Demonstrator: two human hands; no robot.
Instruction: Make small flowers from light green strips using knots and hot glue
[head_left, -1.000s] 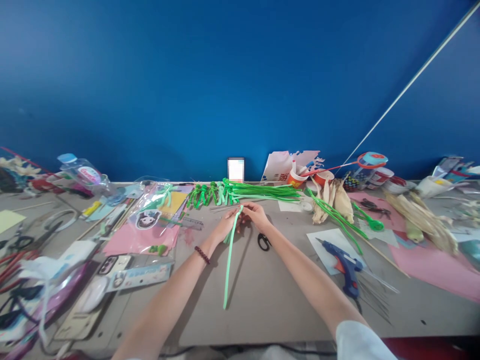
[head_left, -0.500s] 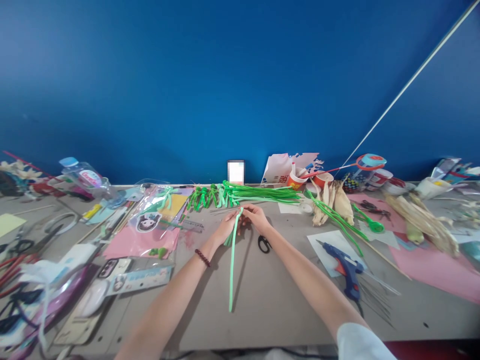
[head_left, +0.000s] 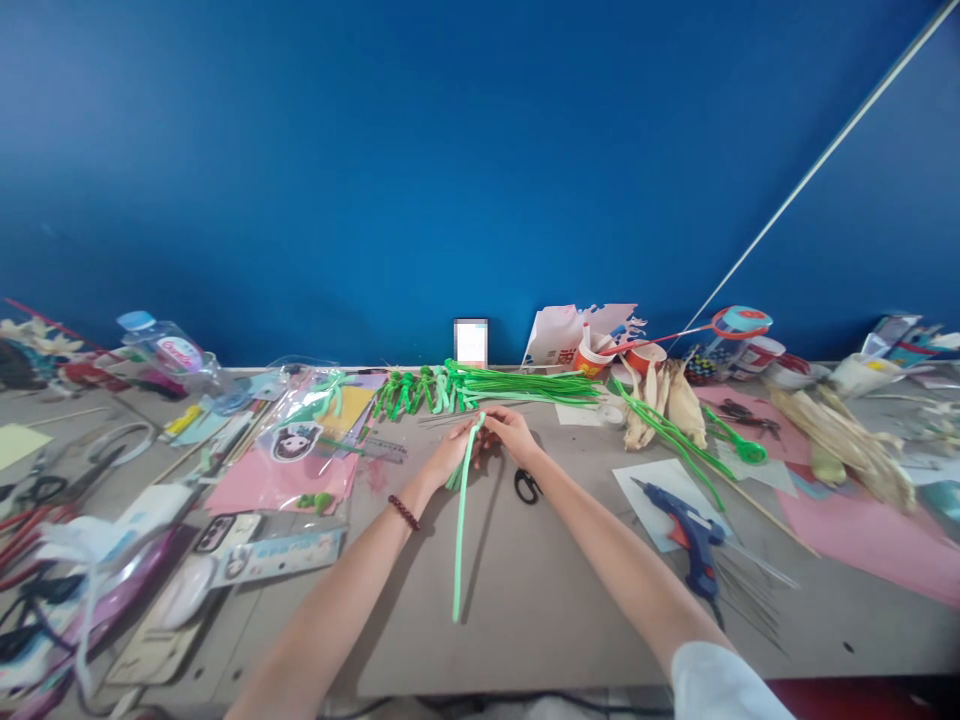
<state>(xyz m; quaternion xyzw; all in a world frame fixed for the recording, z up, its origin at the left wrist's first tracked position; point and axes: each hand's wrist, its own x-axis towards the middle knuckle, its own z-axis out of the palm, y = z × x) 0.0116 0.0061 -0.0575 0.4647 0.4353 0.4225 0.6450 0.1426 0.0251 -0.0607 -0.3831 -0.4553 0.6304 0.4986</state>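
Observation:
A pale green pipe cleaner (head_left: 460,540) hangs from between my two hands toward the table's front edge. My left hand (head_left: 451,450), below a beaded bracelet, is closed around its upper part. Shorter pale green ends show under the palm. My right hand (head_left: 510,432) pinches the top of the pipe cleaner, which bends there. Just behind the hands lie a bundle of green pipe cleaners (head_left: 525,385) and several twisted green pieces (head_left: 412,392). Scissors (head_left: 527,487) rest by my right wrist, only their dark handle loops plainly visible.
To the right, a blue glue gun (head_left: 701,555) lies on white paper, near dried husks (head_left: 643,405). A clear bag (head_left: 300,400) covers pink paper on the left. A bottle (head_left: 169,350) and a white phone-like screen (head_left: 471,343) stand along the blue wall.
The hanging end of the pipe cleaner has swung slightly left. Both hands keep the same hold, and the whole view has shifted a little.

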